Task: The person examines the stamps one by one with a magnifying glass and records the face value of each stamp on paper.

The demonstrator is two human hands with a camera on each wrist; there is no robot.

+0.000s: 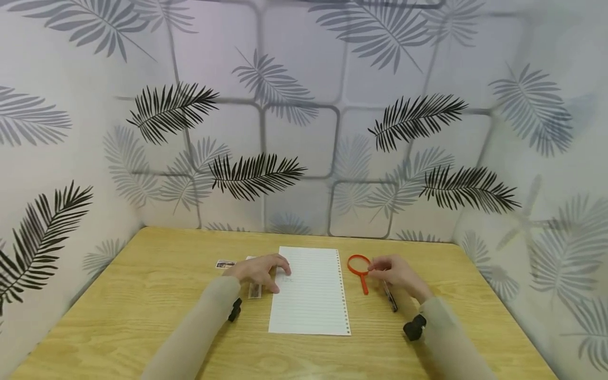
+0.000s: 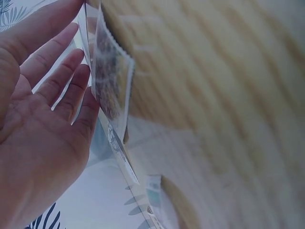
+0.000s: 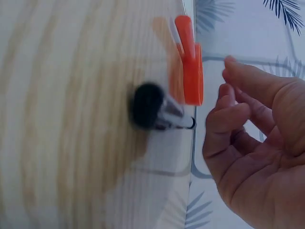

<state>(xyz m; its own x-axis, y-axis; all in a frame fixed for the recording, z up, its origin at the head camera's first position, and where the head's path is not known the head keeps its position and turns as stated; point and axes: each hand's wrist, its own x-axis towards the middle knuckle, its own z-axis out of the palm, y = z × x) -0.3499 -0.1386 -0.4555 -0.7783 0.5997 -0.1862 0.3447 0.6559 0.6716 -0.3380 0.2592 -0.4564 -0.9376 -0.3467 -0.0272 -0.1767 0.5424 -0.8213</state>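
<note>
In the head view my left hand (image 1: 260, 270) reaches over the left edge of a lined loose-leaf sheet (image 1: 309, 301), thumb and index finger spread apart. A small faint item or mark (image 1: 287, 277) shows on the sheet by the fingertips. Beside and partly under this hand lie small stamp-like pictures (image 1: 255, 291); one has a toothed edge (image 2: 114, 76) in the left wrist view. My right hand (image 1: 395, 272) hovers by a red magnifying glass (image 1: 364, 284) and a pen (image 1: 390, 296). Its fingers bend loosely around nothing in the right wrist view.
Another small picture (image 1: 225, 264) lies left of the left hand. The wooden table (image 1: 119, 311) meets a wall (image 1: 299, 132) with a leaf pattern at the back, and similar walls flank both sides. Dark wrist cameras (image 1: 415, 328) sit on both sleeves.
</note>
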